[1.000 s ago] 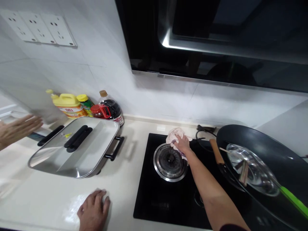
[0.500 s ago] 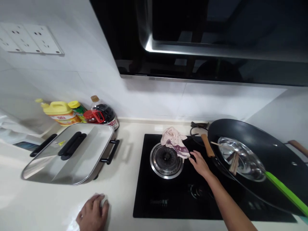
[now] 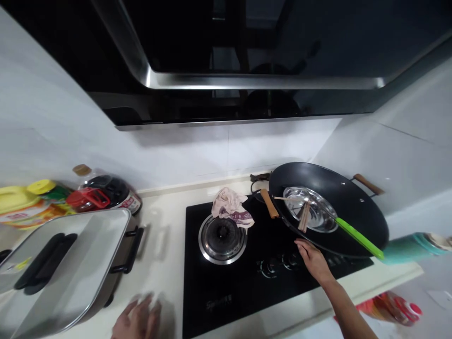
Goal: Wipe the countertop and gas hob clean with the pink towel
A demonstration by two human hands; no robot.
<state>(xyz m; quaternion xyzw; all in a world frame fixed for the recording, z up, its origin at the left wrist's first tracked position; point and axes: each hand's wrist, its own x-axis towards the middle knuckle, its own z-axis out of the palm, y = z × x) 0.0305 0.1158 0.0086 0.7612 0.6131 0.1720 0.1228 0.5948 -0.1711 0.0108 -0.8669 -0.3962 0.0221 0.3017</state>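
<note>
My right hand (image 3: pixel 313 261) hovers over the hob near the wok's front edge, fingers stretched out with nothing visible in them. The black wok (image 3: pixel 353 207) has wooden side handles and tilts on the right of the hob. In it lie a shiny metal bowl (image 3: pixel 326 226), a wooden-looking bundle (image 3: pixel 304 217) and a tool with a green handle (image 3: pixel 360 238). My left hand (image 3: pixel 136 322) is blurred over the white counter at the bottom, fingers apart and empty. A crumpled pinkish cloth (image 3: pixel 229 205) with purple print lies at the back of the left burner (image 3: pixel 223 242).
A lidded electric pan (image 3: pixel 95 254) stands at left, before a soy-sauce-like dark bottle (image 3: pixel 109 188) and a yellow jug (image 3: pixel 16 205). The range hood (image 3: pixel 247 106) hangs low overhead. At right are a teal bottle (image 3: pixel 406 247) and a red-capped bottle (image 3: pixel 395 308) below the counter.
My right hand has moved from beside the cloth to the wok's front edge. The view has swung right; the cloth and wok appear unmoved. My left hand stays low over the counter.
</note>
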